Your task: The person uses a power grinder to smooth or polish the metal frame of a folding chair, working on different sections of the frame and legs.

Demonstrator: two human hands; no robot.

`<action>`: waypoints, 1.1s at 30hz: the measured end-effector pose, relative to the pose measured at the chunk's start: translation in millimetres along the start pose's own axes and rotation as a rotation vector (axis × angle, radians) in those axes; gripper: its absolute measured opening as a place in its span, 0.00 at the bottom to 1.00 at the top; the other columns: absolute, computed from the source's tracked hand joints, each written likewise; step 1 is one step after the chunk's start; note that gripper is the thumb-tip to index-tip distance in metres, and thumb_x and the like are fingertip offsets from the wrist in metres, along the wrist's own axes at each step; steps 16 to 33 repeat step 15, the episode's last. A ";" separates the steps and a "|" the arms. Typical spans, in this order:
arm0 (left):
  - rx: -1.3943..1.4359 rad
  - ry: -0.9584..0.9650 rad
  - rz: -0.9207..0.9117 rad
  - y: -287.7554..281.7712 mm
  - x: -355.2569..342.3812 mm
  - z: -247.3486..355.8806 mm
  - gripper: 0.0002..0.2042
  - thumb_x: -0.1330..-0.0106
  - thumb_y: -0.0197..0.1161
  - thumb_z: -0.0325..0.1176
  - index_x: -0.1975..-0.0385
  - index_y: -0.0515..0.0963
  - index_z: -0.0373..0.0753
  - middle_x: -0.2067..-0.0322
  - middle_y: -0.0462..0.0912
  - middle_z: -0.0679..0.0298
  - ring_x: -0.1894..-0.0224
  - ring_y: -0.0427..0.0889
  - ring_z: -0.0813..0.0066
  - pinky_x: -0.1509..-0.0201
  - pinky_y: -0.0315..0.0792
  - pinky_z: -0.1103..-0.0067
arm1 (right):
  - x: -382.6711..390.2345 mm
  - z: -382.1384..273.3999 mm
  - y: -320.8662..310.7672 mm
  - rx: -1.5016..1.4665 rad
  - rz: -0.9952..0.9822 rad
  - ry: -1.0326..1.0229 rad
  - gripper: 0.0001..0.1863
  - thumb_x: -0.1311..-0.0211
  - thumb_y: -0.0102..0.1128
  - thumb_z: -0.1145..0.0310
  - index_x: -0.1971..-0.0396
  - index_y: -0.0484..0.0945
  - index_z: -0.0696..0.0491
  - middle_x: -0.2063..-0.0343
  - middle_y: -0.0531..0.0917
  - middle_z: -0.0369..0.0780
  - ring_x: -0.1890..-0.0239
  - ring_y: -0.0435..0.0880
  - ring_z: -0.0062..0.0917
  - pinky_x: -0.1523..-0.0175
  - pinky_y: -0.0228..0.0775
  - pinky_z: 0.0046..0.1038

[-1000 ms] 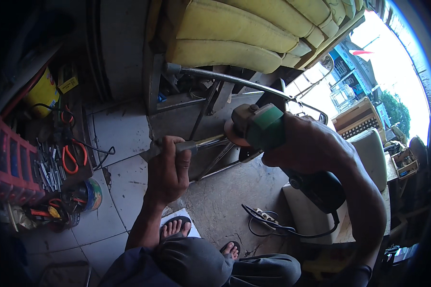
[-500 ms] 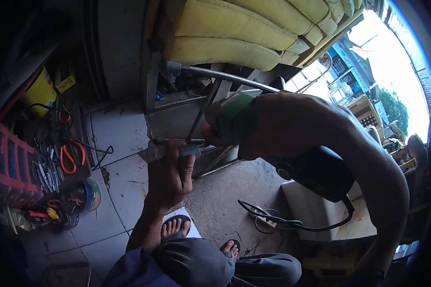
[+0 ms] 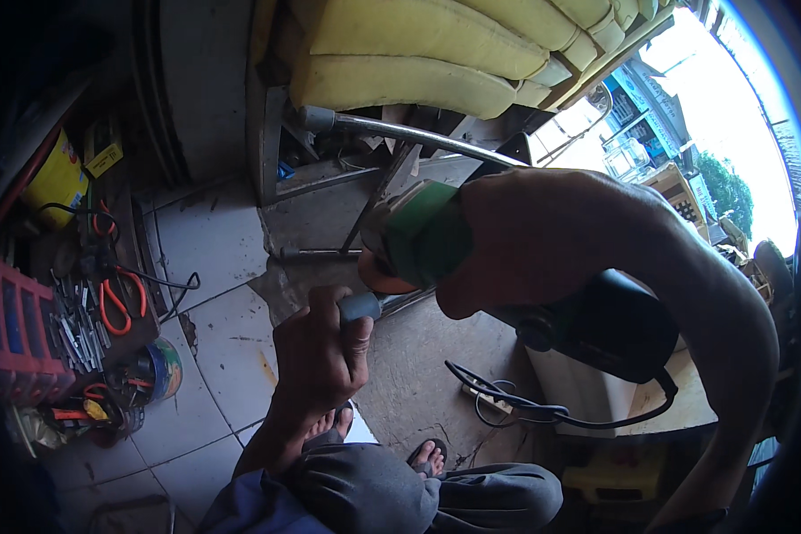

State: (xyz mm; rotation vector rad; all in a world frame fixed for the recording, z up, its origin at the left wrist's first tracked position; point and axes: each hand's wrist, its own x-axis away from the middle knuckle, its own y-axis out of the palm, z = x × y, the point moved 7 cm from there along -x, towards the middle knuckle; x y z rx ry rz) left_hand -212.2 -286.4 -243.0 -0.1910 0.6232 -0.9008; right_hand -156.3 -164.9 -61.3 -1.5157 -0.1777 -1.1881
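Note:
In my right hand (image 3: 516,240) is a green and black angle grinder (image 3: 432,233), its dark body (image 3: 596,327) and cord trailing below my forearm. An orange-brown disc (image 3: 385,274) shows under the green head. My left hand (image 3: 325,356) is closed around the end of a metal tube with a grey rubber foot (image 3: 359,307), thumb pressed on the foot. This tube seems part of a metal frame whose upper tube (image 3: 418,133) ends in another grey foot (image 3: 316,118). The disc sits close to the held tube; whether they touch is hidden.
Yellow padded cushions (image 3: 418,84) are stacked above the frame. At left lie orange-handled pliers (image 3: 123,303), loose metal bits (image 3: 80,329), a red crate (image 3: 18,320) and a tub of tools (image 3: 160,369). The grinder's cable runs by a power strip (image 3: 488,399) and a pale box (image 3: 587,392).
My left hand with the tube end has shifted slightly right and down. The grinder's head has moved a little left, its body right and down. The whole view has also shifted slightly.

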 end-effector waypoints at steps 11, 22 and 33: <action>0.031 -0.002 0.023 2.3 1.6 -0.7 0.14 0.22 0.58 0.42 0.53 0.72 0.37 0.78 0.80 0.55 0.76 0.85 0.49 0.74 0.76 0.65 | 10.2 38.8 9.3 -0.037 0.039 0.189 0.25 0.46 0.68 0.46 0.59 0.90 0.51 0.65 0.90 0.45 0.63 0.91 0.31 0.55 0.81 0.35; 0.019 0.023 0.028 0.2 2.2 2.8 0.15 0.22 0.58 0.44 0.53 0.72 0.38 0.77 0.82 0.56 0.75 0.87 0.51 0.73 0.77 0.65 | 11.1 75.2 19.6 -0.074 0.082 0.247 0.25 0.47 0.68 0.46 0.59 0.91 0.51 0.64 0.90 0.45 0.64 0.91 0.30 0.55 0.81 0.34; 0.019 0.023 0.028 0.2 2.2 2.8 0.15 0.22 0.58 0.44 0.53 0.72 0.38 0.77 0.82 0.56 0.75 0.87 0.51 0.73 0.77 0.65 | 11.1 75.2 19.6 -0.074 0.082 0.247 0.25 0.47 0.68 0.46 0.59 0.91 0.51 0.64 0.90 0.45 0.64 0.91 0.30 0.55 0.81 0.34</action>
